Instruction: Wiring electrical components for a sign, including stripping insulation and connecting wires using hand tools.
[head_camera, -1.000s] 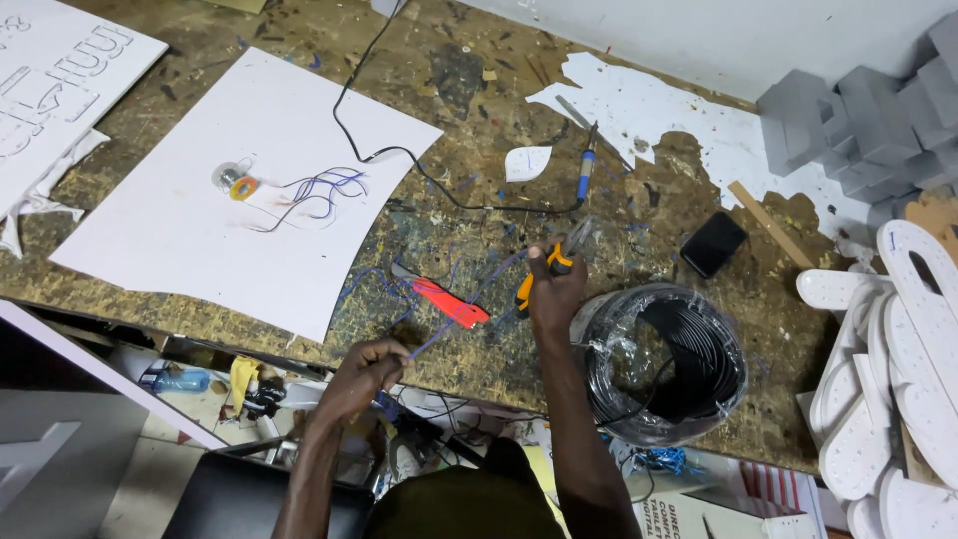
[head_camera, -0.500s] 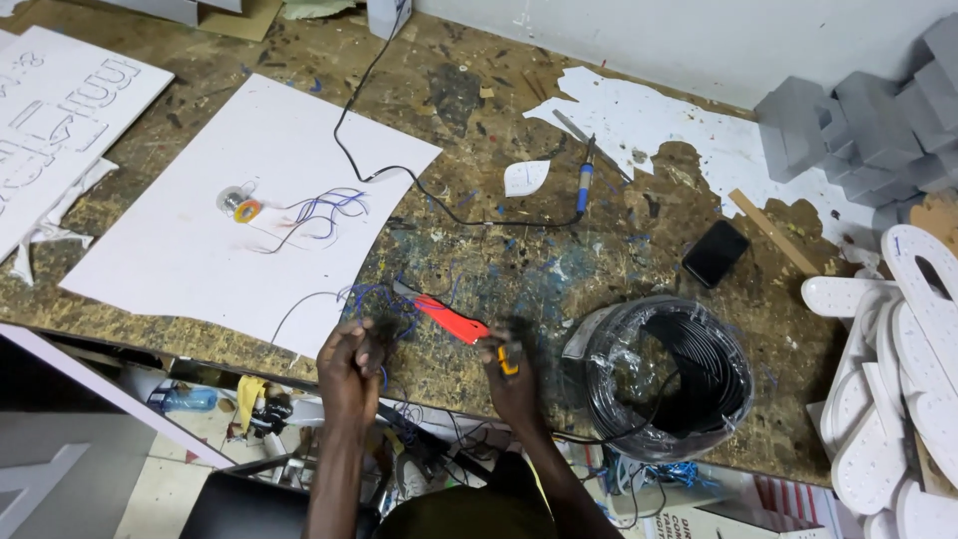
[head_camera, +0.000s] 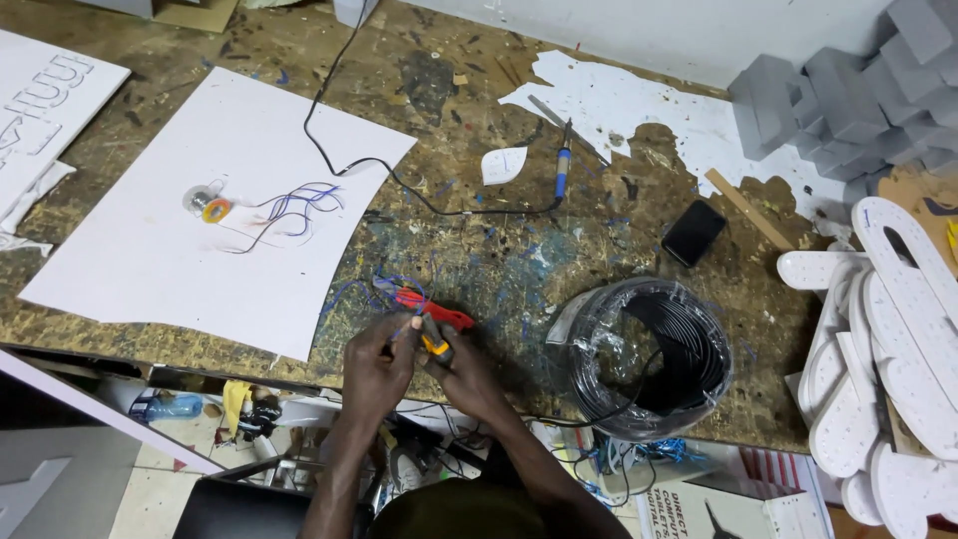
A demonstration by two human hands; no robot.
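Right hand (head_camera: 467, 374) clamps orange-handled pliers (head_camera: 433, 342); left hand (head_camera: 377, 361) pinches thin wires (head_camera: 397, 321) — both at the workbench (head_camera: 499, 260) edge.

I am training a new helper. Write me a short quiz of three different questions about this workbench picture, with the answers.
1. True or false: the right hand holds a tool with orange handles.
2. Which thing lies right of the hands? A) the coil of black cable B) the white sheet C) the roll of yellow tape
3. Fill in: the soldering iron has a ____ handle.

Key
1. True; the left hand meets it over thin wires near the bench edge.
2. A
3. blue
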